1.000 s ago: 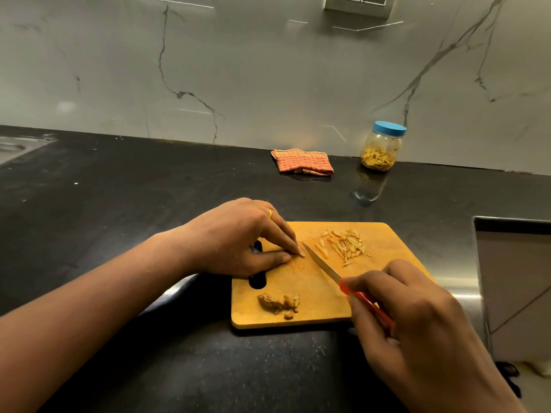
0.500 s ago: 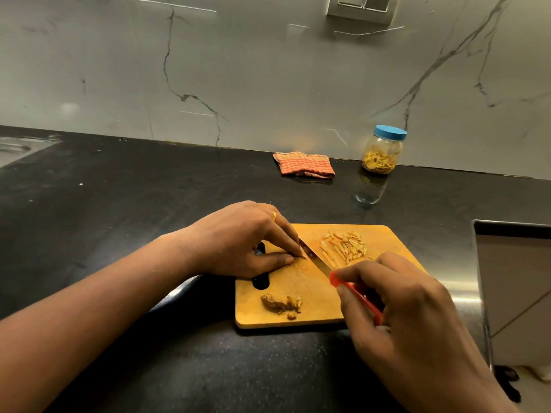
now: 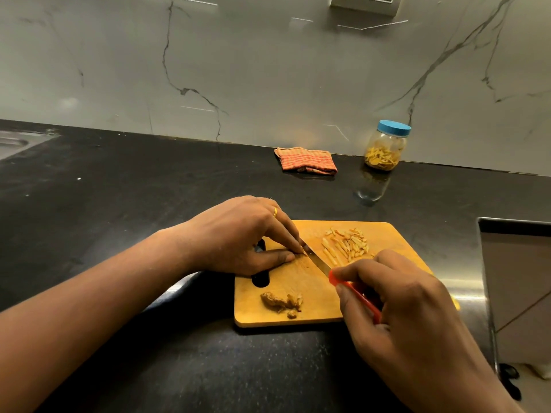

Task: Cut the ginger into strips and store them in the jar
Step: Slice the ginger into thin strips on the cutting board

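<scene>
1. Nearest me, the right hand is wrapped round the red handle of the knife, whose blade angles away to the left across the board.
2. Near the board's front edge lies a small brown heap of scraps, apart from both hands.
3. At the blade's tip the left hand pins the ginger to the board with thumb and curled fingertips. The piece is almost hidden under them, so I cannot tell how much is left.
4. Just beyond the blade, on the board's far right part, sits a loose pile of cut strips.
5. Farther back on the dark tabletop a folded checked cloth lies near the wall.
6. Right of the cloth stands the jar, its blue lid on and some strips already at the bottom.
7. To my eye the cutting is under way and storing has yet to start for this pile. The next stroke calls for the blade to come down just beside the fingertips without nicking them. After that, the jar must be brought close, opened, and the strips gathered in.
</scene>
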`<control>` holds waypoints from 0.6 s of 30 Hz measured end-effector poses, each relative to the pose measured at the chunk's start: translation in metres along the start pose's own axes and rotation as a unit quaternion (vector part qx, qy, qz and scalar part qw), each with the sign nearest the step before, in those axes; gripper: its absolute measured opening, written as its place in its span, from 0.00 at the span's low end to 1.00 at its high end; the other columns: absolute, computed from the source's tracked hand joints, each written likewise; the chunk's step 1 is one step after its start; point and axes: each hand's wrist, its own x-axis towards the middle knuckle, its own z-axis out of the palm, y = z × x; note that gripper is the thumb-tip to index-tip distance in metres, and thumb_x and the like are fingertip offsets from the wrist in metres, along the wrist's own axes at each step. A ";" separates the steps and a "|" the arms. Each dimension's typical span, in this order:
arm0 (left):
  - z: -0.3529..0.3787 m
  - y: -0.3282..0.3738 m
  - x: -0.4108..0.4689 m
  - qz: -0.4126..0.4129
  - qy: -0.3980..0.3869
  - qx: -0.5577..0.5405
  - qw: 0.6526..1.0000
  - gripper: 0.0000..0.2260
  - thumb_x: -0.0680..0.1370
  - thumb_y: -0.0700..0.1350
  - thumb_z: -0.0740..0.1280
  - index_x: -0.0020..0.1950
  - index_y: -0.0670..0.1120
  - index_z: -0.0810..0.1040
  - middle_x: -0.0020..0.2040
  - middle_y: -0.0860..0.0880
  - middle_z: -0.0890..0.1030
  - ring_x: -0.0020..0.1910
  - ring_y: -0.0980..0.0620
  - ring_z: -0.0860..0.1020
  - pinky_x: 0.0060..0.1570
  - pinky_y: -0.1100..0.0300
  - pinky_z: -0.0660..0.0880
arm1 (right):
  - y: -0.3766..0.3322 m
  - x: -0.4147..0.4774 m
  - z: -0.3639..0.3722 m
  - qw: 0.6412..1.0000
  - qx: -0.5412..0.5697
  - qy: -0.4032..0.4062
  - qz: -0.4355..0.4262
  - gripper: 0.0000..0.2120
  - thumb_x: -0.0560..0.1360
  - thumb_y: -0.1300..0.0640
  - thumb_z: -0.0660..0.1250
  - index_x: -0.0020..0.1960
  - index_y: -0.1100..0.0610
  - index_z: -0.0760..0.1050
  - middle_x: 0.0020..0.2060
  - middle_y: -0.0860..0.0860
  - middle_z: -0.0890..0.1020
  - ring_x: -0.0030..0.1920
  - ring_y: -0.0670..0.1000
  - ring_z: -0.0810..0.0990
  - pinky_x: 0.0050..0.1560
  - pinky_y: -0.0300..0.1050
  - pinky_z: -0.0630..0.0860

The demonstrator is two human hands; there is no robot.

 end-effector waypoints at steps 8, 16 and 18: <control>0.001 -0.001 0.001 -0.003 -0.006 -0.001 1.000 0.11 0.79 0.52 0.68 0.61 0.59 0.81 0.60 0.61 0.80 0.59 0.62 0.74 0.56 0.62 0.75 | -0.001 0.006 0.005 0.999 -0.022 -0.041 -0.008 0.09 0.71 0.56 0.71 0.51 0.51 0.80 0.39 0.45 0.74 0.36 0.43 0.75 0.33 0.32 0.72; -0.001 0.000 0.002 -0.023 -0.020 0.001 1.000 0.11 0.79 0.54 0.67 0.60 0.61 0.81 0.61 0.63 0.79 0.60 0.62 0.73 0.57 0.60 0.75 | -0.001 -0.004 0.001 0.999 -0.032 -0.042 -0.012 0.08 0.69 0.58 0.72 0.49 0.53 0.81 0.37 0.46 0.74 0.31 0.44 0.74 0.29 0.28 0.68; -0.001 0.000 0.002 -0.026 -0.021 -0.007 0.999 0.11 0.79 0.54 0.67 0.60 0.61 0.81 0.60 0.64 0.79 0.60 0.62 0.73 0.58 0.60 0.75 | 0.001 -0.009 -0.003 0.999 -0.027 -0.021 -0.015 0.08 0.69 0.55 0.69 0.48 0.53 0.81 0.36 0.45 0.74 0.31 0.43 0.74 0.32 0.27 0.70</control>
